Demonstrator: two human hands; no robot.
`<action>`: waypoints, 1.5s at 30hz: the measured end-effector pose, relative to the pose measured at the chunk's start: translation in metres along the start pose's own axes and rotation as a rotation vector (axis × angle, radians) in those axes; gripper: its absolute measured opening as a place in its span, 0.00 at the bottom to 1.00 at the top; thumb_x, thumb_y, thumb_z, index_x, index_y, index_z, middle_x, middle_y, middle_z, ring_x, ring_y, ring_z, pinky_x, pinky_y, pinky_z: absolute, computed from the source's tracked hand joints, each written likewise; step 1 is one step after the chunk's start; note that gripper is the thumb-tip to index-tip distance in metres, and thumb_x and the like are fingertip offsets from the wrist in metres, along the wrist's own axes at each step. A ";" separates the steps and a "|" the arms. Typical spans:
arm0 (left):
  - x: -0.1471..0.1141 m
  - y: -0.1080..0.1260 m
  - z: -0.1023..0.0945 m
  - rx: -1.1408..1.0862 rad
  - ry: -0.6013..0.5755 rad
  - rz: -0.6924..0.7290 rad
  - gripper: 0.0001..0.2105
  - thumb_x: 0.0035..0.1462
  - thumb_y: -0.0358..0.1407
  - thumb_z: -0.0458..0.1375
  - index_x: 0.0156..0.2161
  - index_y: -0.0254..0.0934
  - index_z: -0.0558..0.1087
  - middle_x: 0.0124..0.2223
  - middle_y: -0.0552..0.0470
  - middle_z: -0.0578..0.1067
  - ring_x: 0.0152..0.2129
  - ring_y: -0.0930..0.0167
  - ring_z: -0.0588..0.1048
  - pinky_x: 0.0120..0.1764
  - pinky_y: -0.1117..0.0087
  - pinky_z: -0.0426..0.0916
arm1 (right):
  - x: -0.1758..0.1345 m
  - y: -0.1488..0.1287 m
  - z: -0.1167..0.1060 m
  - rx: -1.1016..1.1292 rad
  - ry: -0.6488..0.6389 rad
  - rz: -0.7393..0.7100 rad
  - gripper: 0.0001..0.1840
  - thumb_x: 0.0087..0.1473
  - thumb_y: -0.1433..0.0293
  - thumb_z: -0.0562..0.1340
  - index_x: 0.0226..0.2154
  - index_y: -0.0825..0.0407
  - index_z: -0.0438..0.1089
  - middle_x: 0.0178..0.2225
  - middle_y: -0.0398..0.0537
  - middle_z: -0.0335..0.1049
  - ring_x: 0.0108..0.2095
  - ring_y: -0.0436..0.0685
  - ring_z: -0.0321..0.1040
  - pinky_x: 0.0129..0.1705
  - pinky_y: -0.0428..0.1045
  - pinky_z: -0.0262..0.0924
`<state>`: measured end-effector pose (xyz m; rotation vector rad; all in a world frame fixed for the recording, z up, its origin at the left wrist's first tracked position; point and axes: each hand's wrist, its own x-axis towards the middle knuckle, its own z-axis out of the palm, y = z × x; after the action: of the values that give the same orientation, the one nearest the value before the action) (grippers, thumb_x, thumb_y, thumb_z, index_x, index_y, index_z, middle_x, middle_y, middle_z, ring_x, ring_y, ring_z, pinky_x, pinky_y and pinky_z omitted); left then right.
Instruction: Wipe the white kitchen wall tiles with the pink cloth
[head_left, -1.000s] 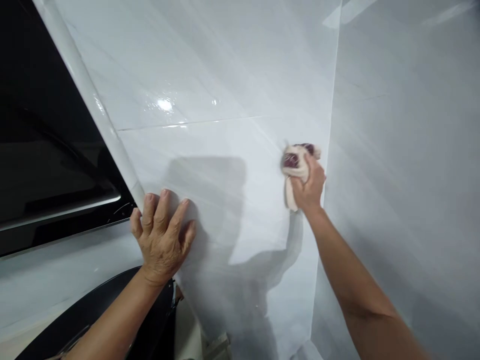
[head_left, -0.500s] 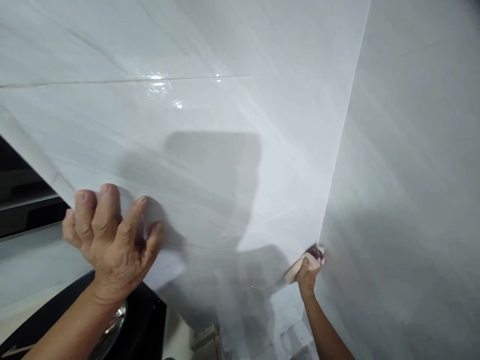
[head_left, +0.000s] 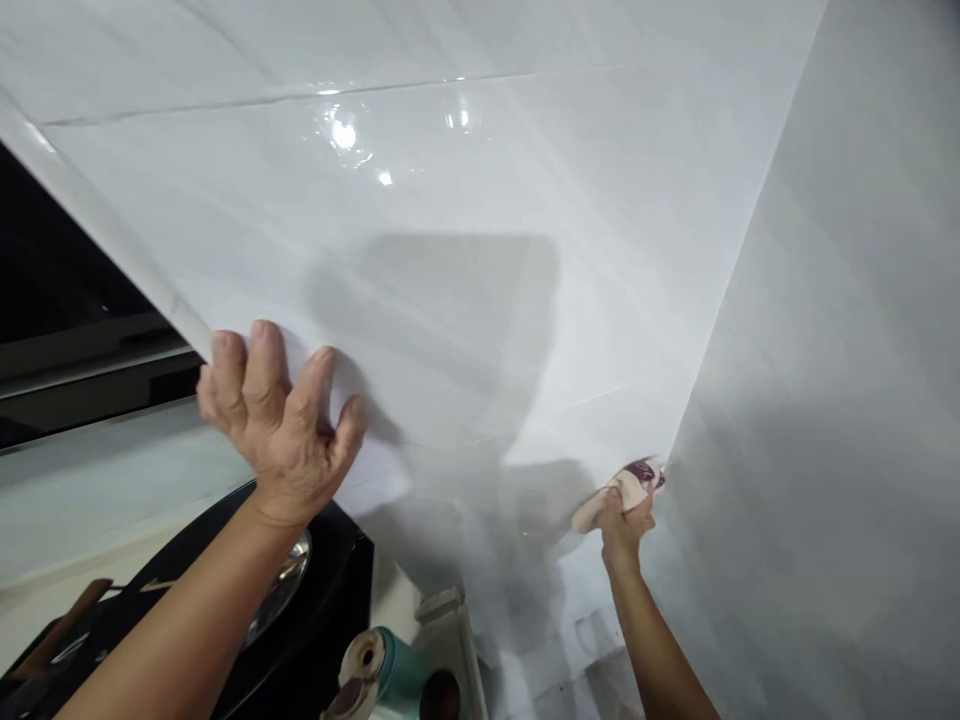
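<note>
My left hand (head_left: 289, 425) rests against the glossy white marbled wall (head_left: 450, 320) near its left edge, fingers spread and slightly bent, holding nothing. Lower right, my right hand (head_left: 626, 525) grips a folded cream cloth (head_left: 630, 488) with a dark purple patch. The cloth is pressed to the wall close to the inner corner where the side wall (head_left: 825, 420) begins. Part of the cloth is hidden by my fingers. Shadows of my head and arms fall across the wall.
Below my left arm is a black stove (head_left: 345, 560) with a shiny round burner part (head_left: 281, 585). A green cylindrical container (head_left: 401, 670) stands beside it at the bottom. A black panel (head_left: 67, 270), perhaps a range hood, fills the left edge.
The view has shifted, so the hands and wall seam sit differently in the picture. The cloth stays near the corner in my right hand. The green container has come into view.
</note>
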<state>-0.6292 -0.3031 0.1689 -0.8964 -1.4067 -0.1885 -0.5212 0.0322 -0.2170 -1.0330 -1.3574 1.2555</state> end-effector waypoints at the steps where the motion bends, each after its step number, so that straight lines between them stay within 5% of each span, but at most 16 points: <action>1: 0.000 0.001 0.000 0.011 0.008 0.000 0.35 0.59 0.42 0.65 0.71 0.47 0.64 0.78 0.54 0.52 0.74 0.51 0.52 0.72 0.46 0.50 | -0.012 -0.007 0.003 -0.016 -0.010 -0.048 0.51 0.58 0.42 0.62 0.71 0.56 0.52 0.55 0.65 0.62 0.59 0.72 0.59 0.63 0.71 0.58; 5: -0.004 0.005 0.000 -0.028 -0.057 -0.118 0.32 0.64 0.43 0.62 0.71 0.55 0.62 0.78 0.58 0.51 0.76 0.57 0.49 0.74 0.44 0.44 | -0.086 -0.023 0.018 -0.025 -0.111 -0.305 0.49 0.54 0.43 0.66 0.66 0.56 0.58 0.57 0.66 0.59 0.60 0.74 0.55 0.64 0.71 0.55; 11: -0.008 0.004 0.000 -0.159 -0.215 -0.358 0.27 0.63 0.52 0.58 0.65 0.52 0.70 0.78 0.60 0.52 0.76 0.52 0.42 0.75 0.39 0.33 | -0.178 -0.009 0.025 -0.024 -0.360 -0.698 0.21 0.59 0.60 0.62 0.53 0.47 0.69 0.50 0.54 0.63 0.51 0.65 0.63 0.53 0.64 0.66; 15: -0.008 0.003 0.001 -0.164 -0.220 -0.350 0.27 0.64 0.52 0.58 0.65 0.49 0.71 0.77 0.57 0.53 0.76 0.55 0.41 0.76 0.40 0.33 | -0.182 0.003 0.011 -0.033 -0.443 -0.815 0.13 0.57 0.64 0.61 0.44 0.47 0.74 0.41 0.49 0.66 0.42 0.60 0.65 0.46 0.60 0.69; 19: -0.009 0.004 0.005 -0.097 -0.203 -0.276 0.26 0.66 0.53 0.55 0.65 0.46 0.70 0.77 0.59 0.51 0.77 0.61 0.40 0.76 0.44 0.35 | -0.132 -0.008 -0.005 -0.060 -0.298 -0.721 0.17 0.56 0.62 0.58 0.45 0.51 0.72 0.41 0.51 0.62 0.43 0.62 0.64 0.46 0.62 0.69; 22: -0.008 0.007 0.006 -0.067 -0.241 -0.278 0.30 0.69 0.56 0.45 0.63 0.41 0.71 0.77 0.58 0.51 0.76 0.67 0.32 0.76 0.48 0.31 | -0.080 -0.054 -0.007 -0.079 -0.153 -0.626 0.26 0.55 0.61 0.58 0.55 0.54 0.69 0.47 0.56 0.57 0.49 0.66 0.61 0.54 0.68 0.65; 25: -0.006 0.010 0.003 -0.017 -0.266 -0.258 0.34 0.69 0.56 0.36 0.62 0.36 0.72 0.76 0.55 0.53 0.75 0.71 0.27 0.75 0.49 0.30 | -0.053 -0.128 0.006 -0.035 -0.111 -0.680 0.32 0.55 0.61 0.62 0.61 0.54 0.67 0.55 0.59 0.52 0.57 0.67 0.58 0.62 0.66 0.61; 28: -0.004 0.013 -0.001 0.009 -0.268 -0.227 0.35 0.70 0.55 0.35 0.61 0.36 0.73 0.76 0.54 0.54 0.75 0.72 0.30 0.75 0.52 0.31 | -0.075 -0.196 0.026 0.049 -0.127 -0.935 0.28 0.57 0.65 0.63 0.60 0.53 0.70 0.53 0.57 0.50 0.59 0.68 0.56 0.61 0.66 0.62; 31: -0.004 0.014 -0.004 -0.010 -0.271 -0.223 0.33 0.71 0.55 0.36 0.63 0.40 0.71 0.76 0.56 0.54 0.76 0.73 0.33 0.75 0.56 0.32 | -0.129 -0.221 0.041 0.064 -0.209 -1.145 0.24 0.59 0.66 0.65 0.58 0.46 0.73 0.52 0.55 0.52 0.56 0.67 0.56 0.59 0.66 0.62; 37: -0.005 0.014 -0.004 -0.055 -0.237 -0.205 0.28 0.72 0.54 0.40 0.66 0.47 0.70 0.76 0.56 0.56 0.76 0.73 0.36 0.76 0.55 0.32 | -0.206 -0.156 0.050 0.000 -0.412 -1.382 0.27 0.63 0.75 0.61 0.56 0.30 0.75 0.48 0.51 0.59 0.52 0.62 0.56 0.60 0.63 0.60; 45: -0.005 0.016 -0.004 -0.087 -0.260 -0.234 0.26 0.71 0.53 0.46 0.68 0.49 0.68 0.76 0.54 0.57 0.77 0.64 0.41 0.76 0.50 0.33 | -0.210 -0.063 0.039 -0.125 -0.583 -1.431 0.24 0.65 0.72 0.63 0.55 0.26 0.76 0.42 0.49 0.65 0.50 0.59 0.58 0.62 0.62 0.57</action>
<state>-0.6176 -0.2972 0.1583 -0.8477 -1.7576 -0.3211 -0.5245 -0.1873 -0.1761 0.3985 -2.0007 0.3206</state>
